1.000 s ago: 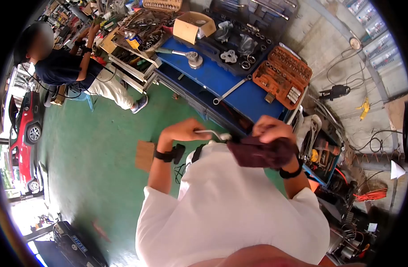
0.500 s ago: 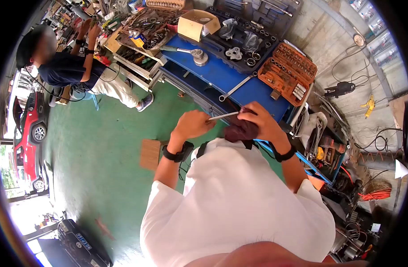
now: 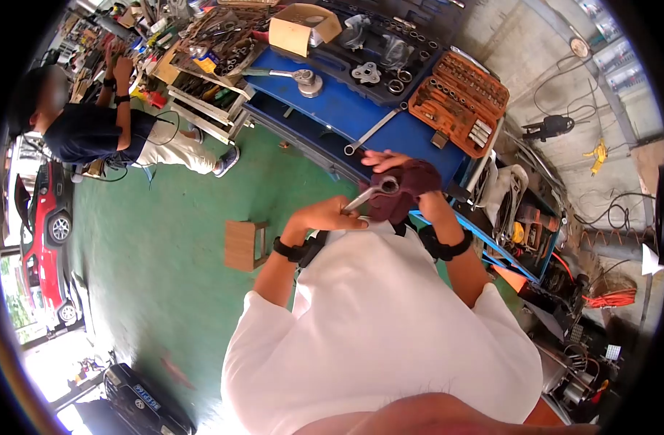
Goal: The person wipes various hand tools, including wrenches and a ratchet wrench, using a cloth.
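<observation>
My left hand (image 3: pixel 324 216) is closed around the shank of a ring wrench (image 3: pixel 365 196), its ring end pointing up and right in front of my shirt. A dark maroon cloth (image 3: pixel 419 177) lies in my right hand (image 3: pixel 387 160), draped over the palm, with some fingers stretched out past its edge. The wrench's ring end rests against the cloth. Just beyond my right hand, a second long wrench (image 3: pixel 375 130) lies on the blue workbench (image 3: pixel 335 109). A large ratchet (image 3: pixel 281 73) lies farther left there, by a round metal piece (image 3: pixel 310 87).
An orange socket case (image 3: pixel 458 101) and a black tool case (image 3: pixel 379 54) sit open on the bench, near a cardboard box (image 3: pixel 303 29). A wooden stool (image 3: pixel 243 245) stands on the green floor. Another person (image 3: pixel 103 130) works at the left. A red car (image 3: pixel 48 232) is behind.
The wrench has turned so its ring end now shows against the cloth. My right hand has opened its fingers and shifted slightly up; my left hand has moved a little lower.
</observation>
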`<action>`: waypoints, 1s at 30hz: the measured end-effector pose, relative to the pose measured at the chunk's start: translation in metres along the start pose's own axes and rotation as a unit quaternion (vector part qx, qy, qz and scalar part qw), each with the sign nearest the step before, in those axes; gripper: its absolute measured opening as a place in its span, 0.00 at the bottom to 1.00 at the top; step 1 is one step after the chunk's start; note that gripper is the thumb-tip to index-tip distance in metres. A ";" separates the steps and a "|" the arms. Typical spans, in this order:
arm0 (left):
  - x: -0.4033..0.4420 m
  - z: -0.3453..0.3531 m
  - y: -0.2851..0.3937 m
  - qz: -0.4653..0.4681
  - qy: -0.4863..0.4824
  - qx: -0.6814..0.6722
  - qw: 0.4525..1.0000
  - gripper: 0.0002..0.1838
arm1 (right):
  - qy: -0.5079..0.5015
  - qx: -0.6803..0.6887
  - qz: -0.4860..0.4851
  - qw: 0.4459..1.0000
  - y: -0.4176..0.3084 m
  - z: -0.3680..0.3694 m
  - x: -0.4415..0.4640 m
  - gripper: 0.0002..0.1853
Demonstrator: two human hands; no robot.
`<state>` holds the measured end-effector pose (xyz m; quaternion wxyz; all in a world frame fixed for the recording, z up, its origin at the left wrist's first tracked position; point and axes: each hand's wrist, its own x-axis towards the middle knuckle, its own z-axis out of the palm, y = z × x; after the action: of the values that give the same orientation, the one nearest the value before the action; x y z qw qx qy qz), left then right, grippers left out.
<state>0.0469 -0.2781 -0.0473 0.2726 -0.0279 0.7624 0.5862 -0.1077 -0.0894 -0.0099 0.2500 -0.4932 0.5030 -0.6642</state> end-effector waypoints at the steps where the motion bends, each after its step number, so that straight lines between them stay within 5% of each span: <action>1: 0.015 0.007 -0.036 0.083 0.034 -0.019 0.996 0.19 | -0.004 0.036 0.004 0.999 -0.001 0.008 0.007 0.22; 4: 0.010 0.003 -0.033 0.032 0.106 -0.062 0.992 0.13 | -0.009 0.132 0.042 0.990 0.014 0.019 0.004 0.19; 6: 0.026 0.001 -0.073 0.086 0.081 -0.062 0.991 0.08 | -0.013 0.188 0.074 0.979 0.010 0.015 -0.001 0.18; 8: 0.018 0.002 -0.045 0.210 0.087 0.027 0.973 0.09 | -0.069 0.025 0.079 0.994 -0.031 0.013 0.004 0.19; 10: 0.018 0.008 -0.028 0.185 0.065 0.036 0.980 0.11 | -0.074 -0.033 0.039 0.996 -0.028 0.006 0.003 0.28; 12: 0.012 0.010 0.013 -0.078 0.010 0.114 0.990 0.10 | -0.061 -0.131 0.119 0.982 -0.034 -0.008 0.000 0.28; 13: 0.013 0.012 0.008 -0.081 0.013 0.112 0.990 0.10 | -0.076 -0.129 0.118 0.982 -0.032 -0.015 -0.002 0.27; 16: 0.033 0.018 -0.020 -0.071 0.078 0.091 0.990 0.18 | -0.134 -0.204 0.081 0.966 -0.053 -0.017 0.008 0.29; 18: 0.042 0.022 -0.035 0.081 0.168 0.048 0.981 0.16 | -0.130 -0.219 0.077 0.964 -0.054 -0.017 0.011 0.29; 25: 0.079 0.039 -0.006 0.191 0.276 0.027 0.942 0.06 | -0.103 -0.198 0.045 0.974 -0.061 -0.054 0.019 0.21; 28: 0.083 0.050 0.013 0.173 0.502 0.074 0.844 0.08 | -0.055 -0.094 0.020 0.994 -0.070 -0.072 0.026 0.20; 30: 0.084 0.042 0.022 0.184 0.524 0.087 0.827 0.13 | -0.035 -0.061 0.057 0.996 -0.079 -0.080 0.032 0.17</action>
<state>-0.0159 -0.2094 -0.0722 -0.2799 -0.1661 0.8294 0.4540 -0.1794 -0.0528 0.0751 0.2747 -0.5009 0.5606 -0.5995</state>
